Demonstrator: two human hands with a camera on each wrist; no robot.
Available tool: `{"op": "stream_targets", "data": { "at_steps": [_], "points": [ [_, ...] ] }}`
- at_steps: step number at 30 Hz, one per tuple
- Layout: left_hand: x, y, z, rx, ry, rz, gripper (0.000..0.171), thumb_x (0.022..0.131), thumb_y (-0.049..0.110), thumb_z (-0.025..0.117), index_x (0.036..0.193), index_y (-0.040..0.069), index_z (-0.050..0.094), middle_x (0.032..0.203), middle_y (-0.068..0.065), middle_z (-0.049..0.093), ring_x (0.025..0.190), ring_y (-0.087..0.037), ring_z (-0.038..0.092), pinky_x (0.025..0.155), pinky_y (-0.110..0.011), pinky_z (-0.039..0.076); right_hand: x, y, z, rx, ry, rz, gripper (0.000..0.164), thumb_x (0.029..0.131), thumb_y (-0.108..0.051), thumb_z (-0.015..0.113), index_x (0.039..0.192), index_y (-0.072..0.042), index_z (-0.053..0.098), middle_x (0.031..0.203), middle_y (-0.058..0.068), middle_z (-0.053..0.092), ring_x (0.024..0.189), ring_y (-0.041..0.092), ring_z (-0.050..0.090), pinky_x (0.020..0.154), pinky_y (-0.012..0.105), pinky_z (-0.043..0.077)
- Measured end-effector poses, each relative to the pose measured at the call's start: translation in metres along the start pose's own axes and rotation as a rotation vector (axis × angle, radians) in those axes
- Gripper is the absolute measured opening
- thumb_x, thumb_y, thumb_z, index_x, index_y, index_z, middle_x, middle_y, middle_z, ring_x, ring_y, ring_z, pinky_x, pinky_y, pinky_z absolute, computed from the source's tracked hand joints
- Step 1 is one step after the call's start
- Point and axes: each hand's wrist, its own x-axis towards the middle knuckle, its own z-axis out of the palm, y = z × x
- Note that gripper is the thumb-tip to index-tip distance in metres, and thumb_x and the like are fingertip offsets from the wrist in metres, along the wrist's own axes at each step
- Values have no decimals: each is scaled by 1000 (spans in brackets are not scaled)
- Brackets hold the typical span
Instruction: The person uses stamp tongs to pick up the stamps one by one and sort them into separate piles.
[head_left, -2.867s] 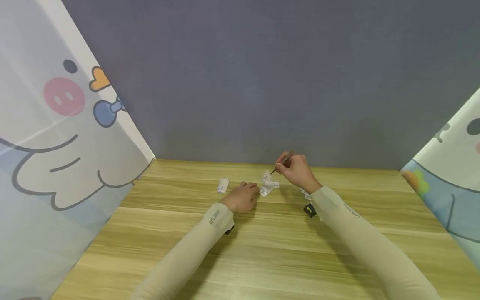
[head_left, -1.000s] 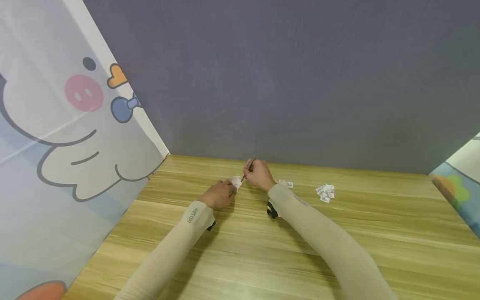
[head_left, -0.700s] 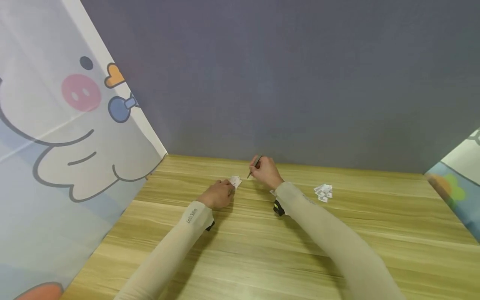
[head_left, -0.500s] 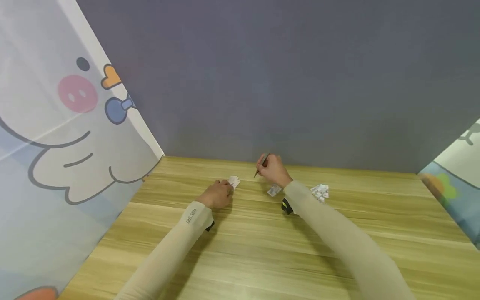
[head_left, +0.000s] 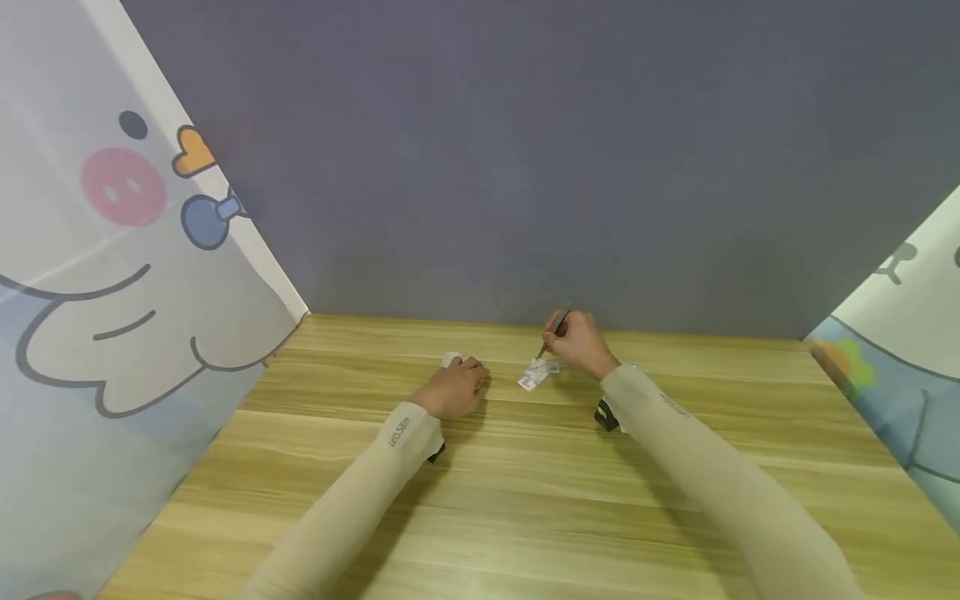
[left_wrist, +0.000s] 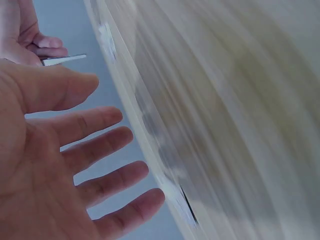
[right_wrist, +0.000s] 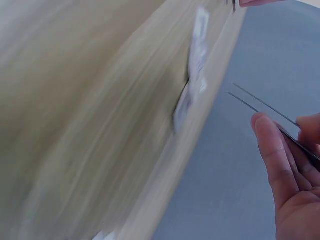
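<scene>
My right hand pinches a pair of dark tweezers, their two tips apart with nothing between them in the right wrist view. In the head view the tips come down at the upper edge of a small middle pile of white printed paper slips. My left hand is held over the table with its fingers spread and straight, as the left wrist view shows, holding nothing. Just behind it lie more slips, partly covered by the fingers.
The slips lie on a wood-grain table that meets a grey wall close behind them. Panels with cartoon prints stand on both sides. The right forearm hides most of another slip pile.
My right hand has carried the tweezers rightward from the left slips to the middle pile. The left hand has shifted right, its fingertips leaving the left slips. The head view has turned left and back right.
</scene>
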Motion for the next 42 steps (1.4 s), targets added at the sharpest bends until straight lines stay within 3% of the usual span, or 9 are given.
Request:
{"op": "stream_targets", "data": {
  "at_steps": [9,18,28,42],
  "points": [
    [13,21,6,55,-26,43,43,101,25,46,141,10,45,146,-5,37,130,-28,35,103,-48,36,-6,12,-5,-24,32,-9,6,89,-7,61,85,-4,63,73,9,66,70,29,67,57,30,56],
    [26,40,13,93,-60,23,42,101,27,43,142,17,45,147,2,37,132,-23,32,106,-51,30,-6,16,2,-43,13,-36,8,91,-9,62,88,-2,64,75,8,66,69,25,67,58,29,55],
    [29,47,12,105,-70,7,45,100,29,47,143,17,44,148,2,35,133,-23,30,108,-50,28,-7,10,-1,-44,18,-68,5,90,-4,62,90,0,64,72,6,64,66,27,67,56,29,55],
    [30,48,18,95,-65,20,45,100,29,47,143,18,43,147,2,36,133,-23,31,107,-51,28,-15,8,-17,-60,45,-62,9,92,-8,61,92,0,66,75,15,67,69,31,66,53,32,53]
  ]
}}
